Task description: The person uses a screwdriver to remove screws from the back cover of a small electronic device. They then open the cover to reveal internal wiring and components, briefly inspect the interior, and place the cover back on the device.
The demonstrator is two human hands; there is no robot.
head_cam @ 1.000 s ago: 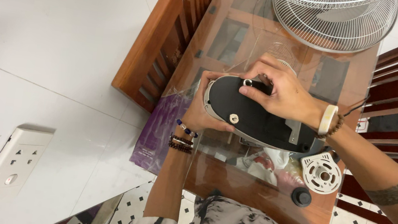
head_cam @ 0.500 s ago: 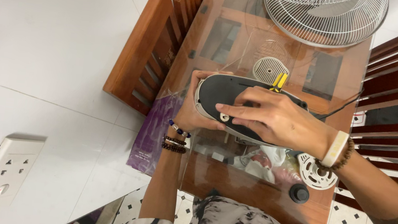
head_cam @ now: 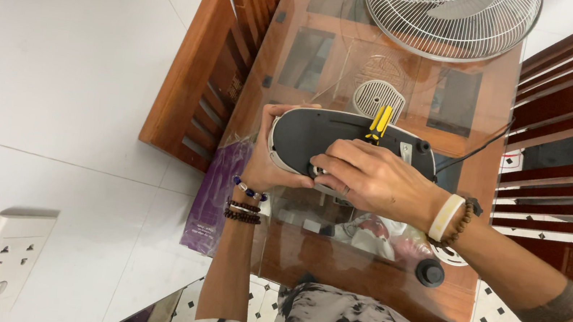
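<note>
The fan base (head_cam: pixel 347 143), a dark oval housing with a light grey rim, lies on the glass-topped desk (head_cam: pixel 474 177), near the desk's middle and directly in front of the person.

Left hand (head_cam: pixel 277 167): it grips the left end of the fan base. The thumb lies over the upper rim and the remaining fingers wrap the lower edge, closed firmly on the housing. Beaded bracelets (head_cam: pixel 244 207) sit on this wrist.

Right hand (head_cam: pixel 372 177): it rests palm down across the lower middle of the fan base. The fingers (head_cam: pixel 334 161) are curled, with the tips pressed against a small round fitting near the lower left of the dark face. Whether they pinch a separate small part cannot be told. A white wristband (head_cam: pixel 444 217) and a brown bead bracelet sit on this wrist.

A screwdriver with a yellow and black handle (head_cam: pixel 379 123) rests on the upper edge of the fan base, just above the right hand and untouched by either hand. A round grey vented cover (head_cam: pixel 375 95) lies on the desk just beyond it. A wire fan guard (head_cam: pixel 450 14) lies at the far end of the desk. A black round knob (head_cam: pixel 430 272) sits on the near edge, beside the right forearm. A black cable (head_cam: pixel 474 149) leads away from the right end of the base. A wooden chair (head_cam: pixel 202 78) stands at the left of the desk.
</note>
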